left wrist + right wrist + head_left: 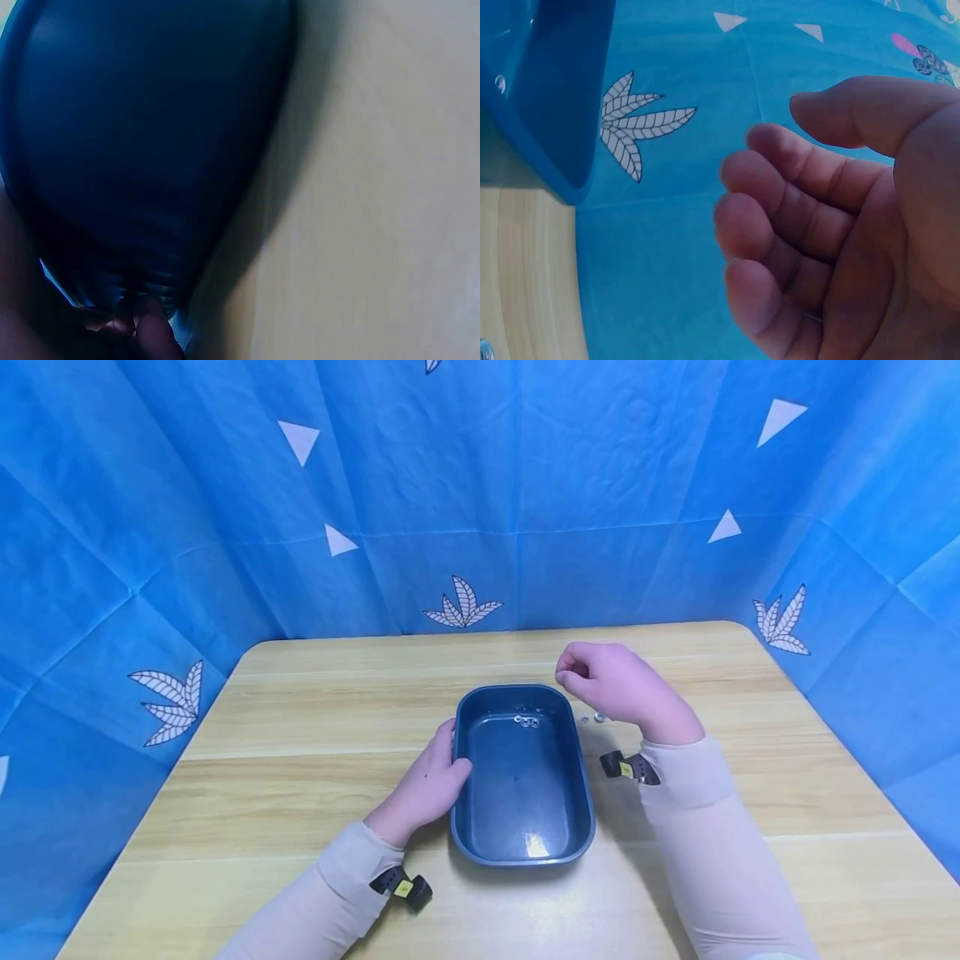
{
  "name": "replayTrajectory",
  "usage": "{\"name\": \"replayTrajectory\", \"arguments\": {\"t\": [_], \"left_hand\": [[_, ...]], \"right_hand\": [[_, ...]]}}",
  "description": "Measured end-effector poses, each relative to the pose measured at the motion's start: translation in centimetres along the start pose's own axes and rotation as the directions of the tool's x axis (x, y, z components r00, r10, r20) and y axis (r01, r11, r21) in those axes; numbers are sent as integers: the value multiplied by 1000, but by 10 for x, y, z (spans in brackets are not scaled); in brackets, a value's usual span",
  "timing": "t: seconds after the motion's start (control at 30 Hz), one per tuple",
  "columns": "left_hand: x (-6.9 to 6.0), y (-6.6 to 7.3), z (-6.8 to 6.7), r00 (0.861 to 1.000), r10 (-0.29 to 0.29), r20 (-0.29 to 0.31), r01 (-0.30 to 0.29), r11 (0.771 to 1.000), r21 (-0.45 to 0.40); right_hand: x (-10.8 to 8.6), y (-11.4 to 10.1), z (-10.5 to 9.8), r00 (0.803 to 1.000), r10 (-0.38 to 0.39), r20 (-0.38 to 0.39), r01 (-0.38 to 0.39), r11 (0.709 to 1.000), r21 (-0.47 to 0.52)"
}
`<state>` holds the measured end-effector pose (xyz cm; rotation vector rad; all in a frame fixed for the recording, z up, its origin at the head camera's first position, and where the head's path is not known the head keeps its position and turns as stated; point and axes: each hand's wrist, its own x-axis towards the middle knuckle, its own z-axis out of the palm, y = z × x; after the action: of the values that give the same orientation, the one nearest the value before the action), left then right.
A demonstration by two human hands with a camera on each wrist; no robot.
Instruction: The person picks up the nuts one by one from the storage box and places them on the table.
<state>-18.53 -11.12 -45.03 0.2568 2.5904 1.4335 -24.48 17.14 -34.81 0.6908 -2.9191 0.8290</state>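
Note:
A dark blue tray [523, 793] stands lengthwise on the table. My left hand [426, 781] grips its left wall, thumb over the rim; in the left wrist view the fingers [154, 330] touch the tray [150, 112]. Several small metal nuts [526, 722] lie inside at the far end. Two more metal pieces [599, 717] rest on the table just right of the tray. Above and beyond them is my right hand [618, 681], with fingers loosely bent. The right wrist view shows this hand [855, 225] with its thumb apart from the fingertips and nothing held.
The light wooden table [300, 810] extends around the tray on all sides. A blue patterned curtain [420, 468] hangs behind the table and along both sides. Each wrist wears a strapped black device [405, 887].

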Motion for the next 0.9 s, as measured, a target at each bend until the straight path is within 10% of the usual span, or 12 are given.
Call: {"name": "replayTrajectory", "arguments": {"t": [0.9], "left_hand": [[2,-2,0,1000,4,6,-4,1000,-12]], "right_hand": [[9,-40,28,997,-70,-36,70,997,13]]}}
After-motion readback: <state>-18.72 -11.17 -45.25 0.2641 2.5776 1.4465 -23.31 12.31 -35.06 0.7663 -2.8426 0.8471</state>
